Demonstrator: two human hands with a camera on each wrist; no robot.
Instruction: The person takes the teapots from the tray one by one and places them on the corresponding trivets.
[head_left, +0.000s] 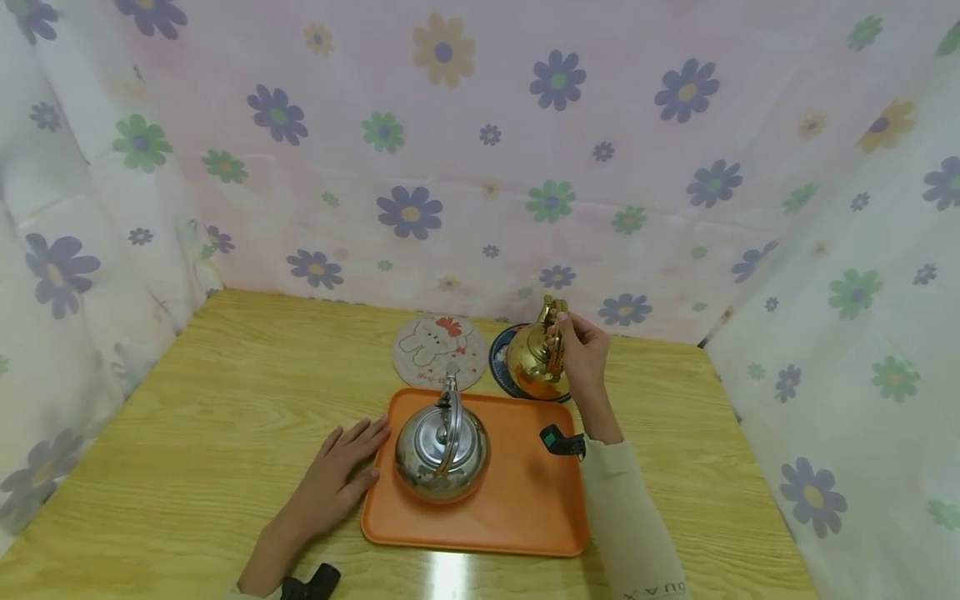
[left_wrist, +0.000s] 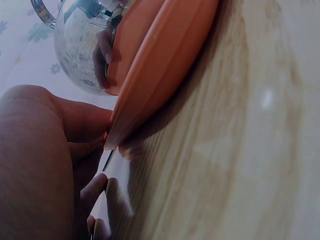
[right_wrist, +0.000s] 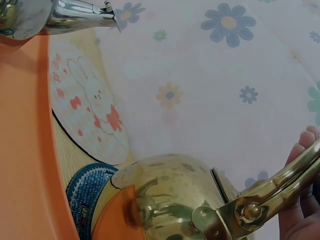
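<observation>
At blue coaster [head_left: 500,367], R hand [head_left: 588,357] grips shiny gold kettle [head_left: 531,360]; L hand [head_left: 339,468], fingers straight, touches tray [head_left: 525,508].

A shiny gold kettle [head_left: 527,360] is just beyond the flat orange tray [head_left: 525,500].

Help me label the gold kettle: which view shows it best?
The head view: the gold kettle shows nearly whole, with the right hand covering part. The right wrist view is closer, but its bottom and right edges cut the kettle off; the left wrist view doesn't show it.
</observation>
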